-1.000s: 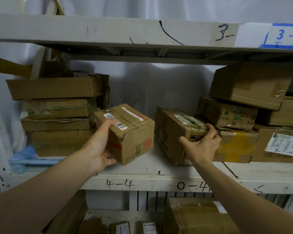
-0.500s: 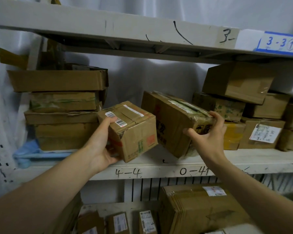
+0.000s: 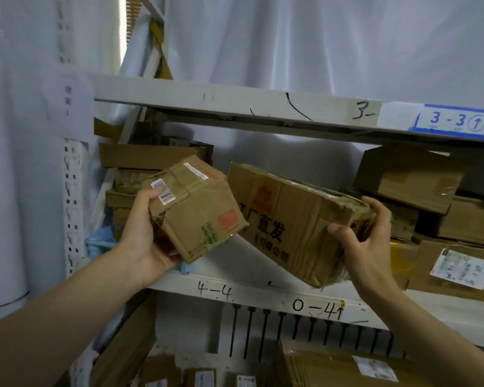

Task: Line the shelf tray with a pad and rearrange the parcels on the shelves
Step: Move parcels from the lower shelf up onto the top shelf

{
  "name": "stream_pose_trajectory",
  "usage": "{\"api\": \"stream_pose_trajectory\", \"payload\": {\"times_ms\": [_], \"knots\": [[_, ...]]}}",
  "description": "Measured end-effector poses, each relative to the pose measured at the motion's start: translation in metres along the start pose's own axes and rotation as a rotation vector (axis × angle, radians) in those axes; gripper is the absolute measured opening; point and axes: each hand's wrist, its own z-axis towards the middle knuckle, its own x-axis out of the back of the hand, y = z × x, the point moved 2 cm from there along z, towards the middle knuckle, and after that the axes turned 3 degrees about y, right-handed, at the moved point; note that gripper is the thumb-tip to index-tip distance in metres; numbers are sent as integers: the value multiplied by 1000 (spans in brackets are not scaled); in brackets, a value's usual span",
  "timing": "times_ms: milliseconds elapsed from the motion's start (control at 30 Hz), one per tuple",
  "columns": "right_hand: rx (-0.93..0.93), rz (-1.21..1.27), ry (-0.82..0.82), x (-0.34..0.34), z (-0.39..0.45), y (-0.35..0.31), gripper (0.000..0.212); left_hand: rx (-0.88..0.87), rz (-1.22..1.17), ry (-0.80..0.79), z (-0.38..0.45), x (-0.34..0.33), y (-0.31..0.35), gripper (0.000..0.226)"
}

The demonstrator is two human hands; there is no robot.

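Two parcels are up: our left hand grips the small box, our right hand the long carton; we should keep them level, apart.

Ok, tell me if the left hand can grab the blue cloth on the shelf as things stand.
Probably not: the left hand grips a small box, so no fingers are free, and that box hangs in front of the blue cloth.

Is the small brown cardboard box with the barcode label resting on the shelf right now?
No, the small brown cardboard box is held tilted in the left hand, clear of the white shelf.
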Motion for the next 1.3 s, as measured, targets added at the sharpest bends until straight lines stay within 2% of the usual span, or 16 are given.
{"api": "stream_pose_trajectory", "payload": {"times_ms": [200,400,567,733,933,1033,1300], "knots": [[117,122,-136,9,-3,-35,89,-138,-162,18,-42,5,19,59],[239,246,-203,0,-1,-74,88,-261,-243,2,-80,-4,57,61],[318,348,-149,-11,10,-117,90,-379,-257,-32,-103,-8,94,57],[403,414,-56,-35,26,-163,78,-472,-236,-74,-113,-18,137,61],[431,374,53,-83,48,-217,94,-460,-211,-56,-95,-32,180,65],[403,333,110,-121,69,-238,90,-456,-209,-46,-79,-34,204,64],[338,-27,166,-235,128,-282,97,-535,-98,-50,-34,-26,276,56]]}}
